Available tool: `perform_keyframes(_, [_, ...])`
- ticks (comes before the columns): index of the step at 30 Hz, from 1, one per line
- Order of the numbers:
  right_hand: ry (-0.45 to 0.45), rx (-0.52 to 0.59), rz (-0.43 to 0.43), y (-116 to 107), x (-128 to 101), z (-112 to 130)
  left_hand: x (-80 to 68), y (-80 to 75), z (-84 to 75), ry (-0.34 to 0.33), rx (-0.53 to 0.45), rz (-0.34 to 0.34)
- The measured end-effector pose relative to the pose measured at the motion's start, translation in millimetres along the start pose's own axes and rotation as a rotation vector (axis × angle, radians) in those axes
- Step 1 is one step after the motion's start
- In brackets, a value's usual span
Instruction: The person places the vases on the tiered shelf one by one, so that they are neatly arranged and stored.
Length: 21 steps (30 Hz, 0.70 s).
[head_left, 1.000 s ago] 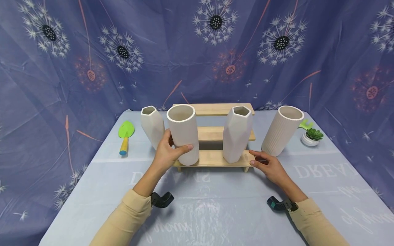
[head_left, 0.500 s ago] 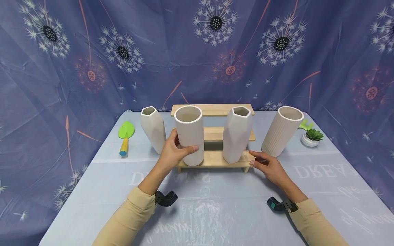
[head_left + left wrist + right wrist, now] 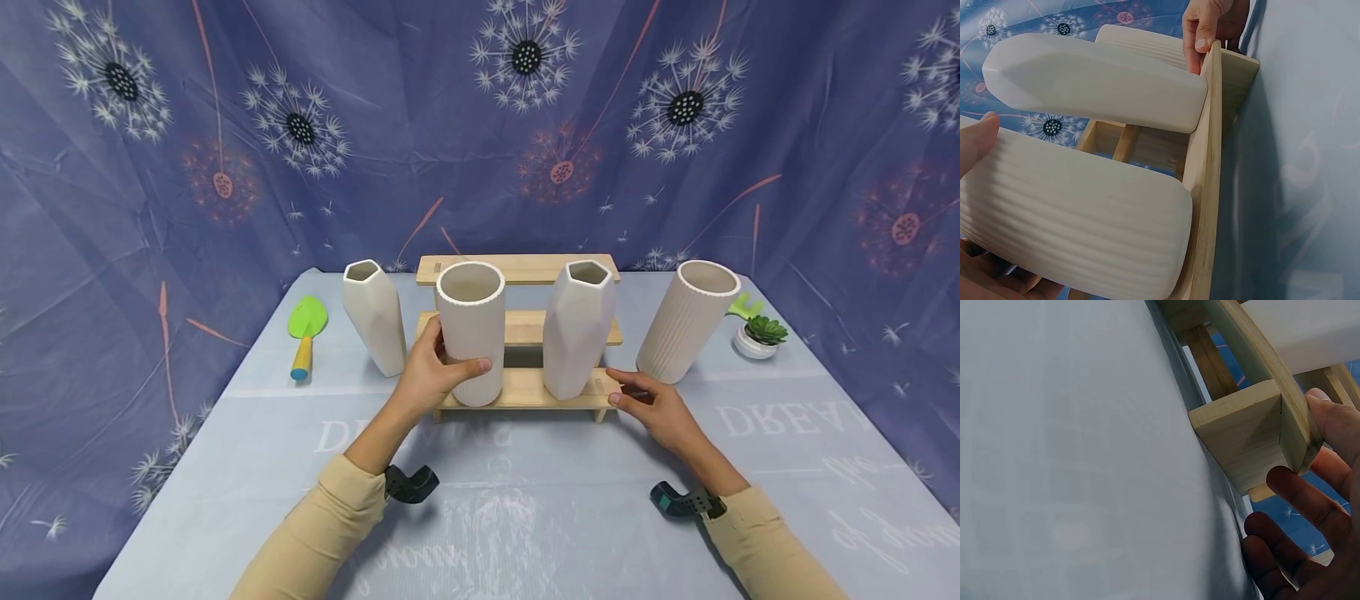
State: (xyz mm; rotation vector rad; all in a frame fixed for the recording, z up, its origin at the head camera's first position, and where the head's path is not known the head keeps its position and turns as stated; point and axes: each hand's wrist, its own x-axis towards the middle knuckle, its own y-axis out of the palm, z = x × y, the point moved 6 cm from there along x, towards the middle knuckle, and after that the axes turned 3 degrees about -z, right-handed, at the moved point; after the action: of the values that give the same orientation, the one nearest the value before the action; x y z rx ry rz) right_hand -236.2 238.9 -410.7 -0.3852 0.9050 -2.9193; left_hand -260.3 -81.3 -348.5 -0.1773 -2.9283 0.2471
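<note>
The left hand grips a ribbed white vase on the wooden stand's lowest step; the right hand pinches the stand's right end.

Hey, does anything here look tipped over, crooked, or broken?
Nothing stands out. The ribbed white vase held by the left hand stands upright on the lowest step of the wooden stand, beside the faceted vase. The right hand holds the stand's right end. No spill or damage shows.
</note>
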Motion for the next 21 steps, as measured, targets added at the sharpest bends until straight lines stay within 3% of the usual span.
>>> perform_keyframes(21, [0.016, -0.012, 0.007, 0.3, -0.9, 1.9, -0.4, 3.1, 1.8, -0.014, 0.013, 0.010])
